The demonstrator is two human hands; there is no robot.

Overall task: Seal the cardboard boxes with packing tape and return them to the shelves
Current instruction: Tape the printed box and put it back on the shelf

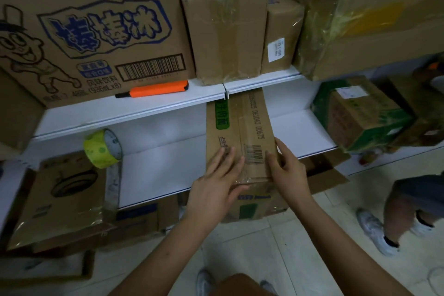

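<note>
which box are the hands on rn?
The narrow box with the green label, sticking out of the middle shelf; left hand lies flat on top, right hand grips its right edge. No hand touches the other boxes.

A taped cardboard box lies on the white lower shelf, its near end over the edge — the left hand rests flat on top, the right hand grips its right side; a yellow-green tape roll stands to the left

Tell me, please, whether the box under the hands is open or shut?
Shut: the box has its top flaps closed, with clear tape along the seam.
</note>
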